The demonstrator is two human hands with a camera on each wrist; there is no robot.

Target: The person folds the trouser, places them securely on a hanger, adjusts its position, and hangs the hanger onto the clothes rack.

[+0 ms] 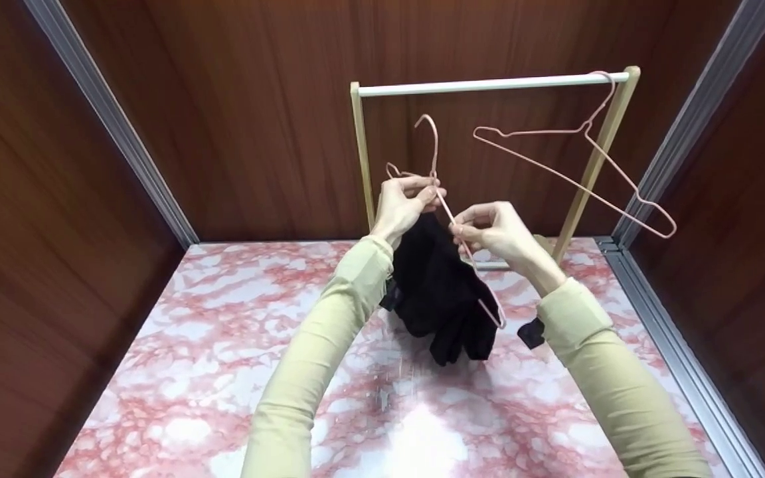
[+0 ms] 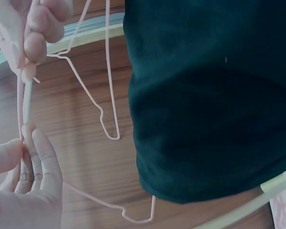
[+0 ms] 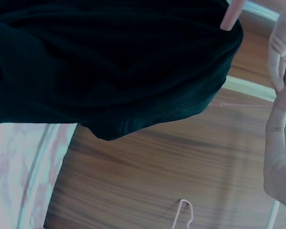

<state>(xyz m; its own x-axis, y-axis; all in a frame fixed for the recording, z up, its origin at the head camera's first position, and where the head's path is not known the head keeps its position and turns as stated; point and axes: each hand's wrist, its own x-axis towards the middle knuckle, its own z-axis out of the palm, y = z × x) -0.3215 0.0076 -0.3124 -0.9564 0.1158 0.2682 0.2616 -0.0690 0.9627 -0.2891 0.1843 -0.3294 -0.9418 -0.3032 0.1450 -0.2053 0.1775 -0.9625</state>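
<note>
My left hand (image 1: 406, 206) pinches a pink wire clothes hanger (image 1: 435, 149) just below its hook. Farther down the hanger's near arm, my right hand (image 1: 495, 232) pinches the wire between thumb and fingers. A black cloth garment (image 1: 432, 285) hangs from this hanger below my hands; its kind is not clear. One end of the hanger sticks out beyond the cloth at the lower right. In the left wrist view the dark garment (image 2: 205, 105) hangs beside both hands. The right wrist view shows its lower edge above the floor covering.
Behind my hands stands a small clothes rack with a white rail (image 1: 489, 86) and wooden posts. A second pink hanger (image 1: 555, 172) hangs at the rail's right end. Brown wood-grain panels (image 1: 256, 119) enclose the red-and-white marbled surface (image 1: 223, 372).
</note>
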